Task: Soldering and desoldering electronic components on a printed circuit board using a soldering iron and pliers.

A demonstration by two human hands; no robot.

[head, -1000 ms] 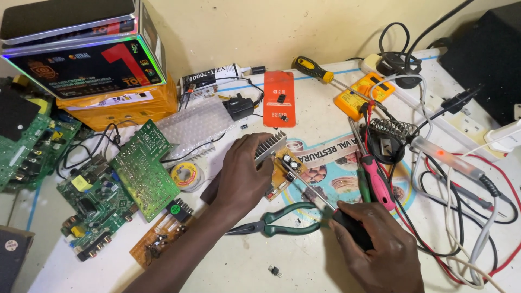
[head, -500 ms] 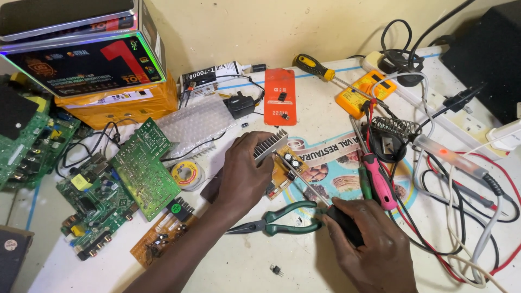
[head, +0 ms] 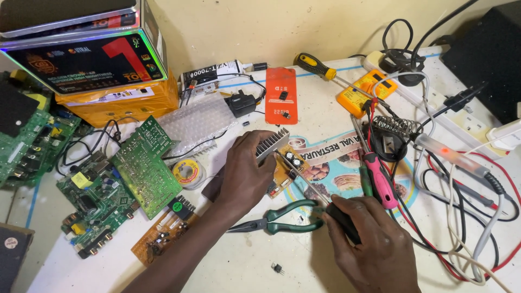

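A black-handled soldering iron (head: 309, 190) is gripped in the closed right hand (head: 374, 249), its tip laid on a small brown circuit board (head: 287, 168). The board's finned heat sink (head: 271, 144) is pinned under the left hand (head: 247, 173), fingers closed over it. Green-handled pliers (head: 282, 220) lie between the hands; bare tabletop (head: 228, 260) is left toward the near edge.

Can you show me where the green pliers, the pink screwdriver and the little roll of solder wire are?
Green-handled pliers (head: 287, 220), head view: on the upper handle, near the pivot.
Pink-handled screwdriver (head: 380, 182), head view: on the middle of the handle.
Small round spool of solder wire (head: 188, 172), head view: on the spool's flat top face.
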